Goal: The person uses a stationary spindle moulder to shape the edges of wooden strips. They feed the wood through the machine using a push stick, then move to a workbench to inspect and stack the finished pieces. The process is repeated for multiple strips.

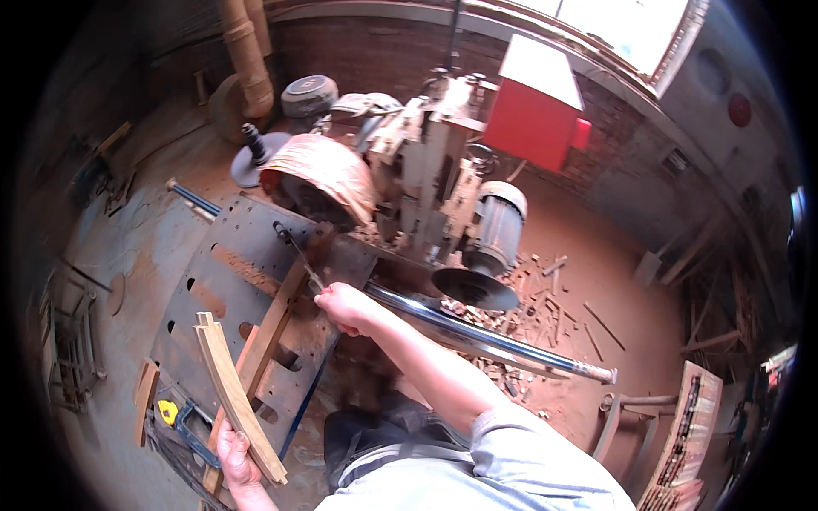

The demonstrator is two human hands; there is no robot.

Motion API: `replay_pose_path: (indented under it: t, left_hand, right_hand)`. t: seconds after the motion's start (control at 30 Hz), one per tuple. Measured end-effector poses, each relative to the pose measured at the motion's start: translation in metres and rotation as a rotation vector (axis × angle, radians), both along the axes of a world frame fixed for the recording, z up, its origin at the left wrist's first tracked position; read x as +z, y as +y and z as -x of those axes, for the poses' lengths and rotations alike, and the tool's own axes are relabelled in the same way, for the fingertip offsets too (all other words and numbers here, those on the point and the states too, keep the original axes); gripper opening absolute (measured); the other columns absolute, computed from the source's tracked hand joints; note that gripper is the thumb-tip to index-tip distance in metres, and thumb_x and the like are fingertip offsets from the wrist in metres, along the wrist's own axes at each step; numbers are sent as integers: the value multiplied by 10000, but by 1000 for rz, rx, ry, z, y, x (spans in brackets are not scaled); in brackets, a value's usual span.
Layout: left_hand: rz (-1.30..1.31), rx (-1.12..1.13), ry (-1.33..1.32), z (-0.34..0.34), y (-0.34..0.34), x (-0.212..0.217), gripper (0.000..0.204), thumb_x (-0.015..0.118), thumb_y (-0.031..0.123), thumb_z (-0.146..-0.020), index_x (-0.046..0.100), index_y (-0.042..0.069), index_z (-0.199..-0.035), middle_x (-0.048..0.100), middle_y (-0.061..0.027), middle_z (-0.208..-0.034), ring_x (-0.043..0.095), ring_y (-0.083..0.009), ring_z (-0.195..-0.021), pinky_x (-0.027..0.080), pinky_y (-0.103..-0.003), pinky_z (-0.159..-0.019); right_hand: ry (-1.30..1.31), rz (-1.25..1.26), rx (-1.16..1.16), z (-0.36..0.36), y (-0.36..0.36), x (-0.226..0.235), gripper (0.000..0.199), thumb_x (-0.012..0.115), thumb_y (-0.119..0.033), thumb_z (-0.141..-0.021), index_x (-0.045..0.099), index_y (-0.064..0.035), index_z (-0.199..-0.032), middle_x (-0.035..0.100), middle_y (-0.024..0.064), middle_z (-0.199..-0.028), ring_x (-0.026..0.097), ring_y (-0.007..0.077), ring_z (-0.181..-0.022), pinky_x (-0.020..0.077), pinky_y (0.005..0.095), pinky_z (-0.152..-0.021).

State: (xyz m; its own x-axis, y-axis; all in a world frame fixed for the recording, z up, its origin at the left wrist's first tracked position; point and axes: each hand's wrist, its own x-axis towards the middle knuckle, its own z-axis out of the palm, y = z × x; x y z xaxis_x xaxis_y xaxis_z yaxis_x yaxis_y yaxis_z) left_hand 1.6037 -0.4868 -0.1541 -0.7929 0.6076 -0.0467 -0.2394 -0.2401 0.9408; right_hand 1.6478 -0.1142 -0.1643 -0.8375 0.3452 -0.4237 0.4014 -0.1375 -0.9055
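My left hand (237, 456) is closed around the lower end of a curved, pale wooden piece (234, 387), which seems to be two strips side by side. My right hand (342, 307) reaches over the metal machine table (204, 272) and grips the near end of a thin metal lever (300, 255). The lever's dark far end rests by a fitting on the table. Under my right hand's side, a long straight wooden bar (271, 332) lies across the slotted table. My right fingertips are partly hidden.
A machine with a grey motor (501, 217) and round saw blade (475, 288) stands ahead, beside a chrome rail (477, 328) and a red box (537, 119). Wood offcuts (554, 311) litter the floor. A yellow tape measure (168, 412) sits at the lower left.
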Motion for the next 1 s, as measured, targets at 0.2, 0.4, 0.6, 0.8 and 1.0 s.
replay_pose_path:
  t: [0.2, 0.4, 0.6, 0.8, 1.0]
  left_hand:
    - [56, -135, -14, -93, 21, 7, 613, 822, 234, -830, 502, -7, -1293, 648, -69, -1148, 632, -159, -1010, 517, -276, -902]
    - [63, -262, -113, -185, 9, -19, 748, 733, 145, -837, 393, -38, -1477, 647, -126, -1246, 662, -195, -1070, 549, -324, -927]
    - [-29, -239, -69, -266, -2, -44, 324, 614, -20, -871, 579, -38, -1194, 641, -59, -1054, 619, -145, -942, 511, -294, -832]
    - [-108, -178, -289, -326, -6, -47, 449, 723, 114, -907, 527, -44, -1279, 651, -78, -1127, 620, -136, -990, 490, -276, -898]
    - [-48, -189, -201, -373, 21, -51, 536, 743, 129, -902, 479, -54, -1331, 633, -113, -1217, 615, -162, -1068, 477, -308, -977]
  right_hand:
    - [-21, 48, -56, -132, 4, -13, 319, 539, -281, -981, 509, -73, -741, 448, 39, -493, 422, 178, -341, 333, 361, -336]
    - [-100, 193, -94, -257, 13, -13, 219, 563, -239, -1020, 501, -96, -1174, 400, -68, -609, 320, 52, -389, 224, 243, -337]
    - [-260, -75, -21, -365, 18, -11, 192, 515, -301, -1053, 478, -131, -972, 436, -50, -583, 386, 69, -385, 291, 253, -344]
    - [-295, -35, 65, -461, 31, -10, 208, 460, -325, -1080, 454, -146, -973, 497, -32, -583, 416, 77, -378, 295, 240, -328]
    - [-544, -225, 120, -524, 34, 2, 257, 510, -347, -1056, 515, -97, -1114, 604, 53, -711, 602, 165, -566, 503, 322, -517]
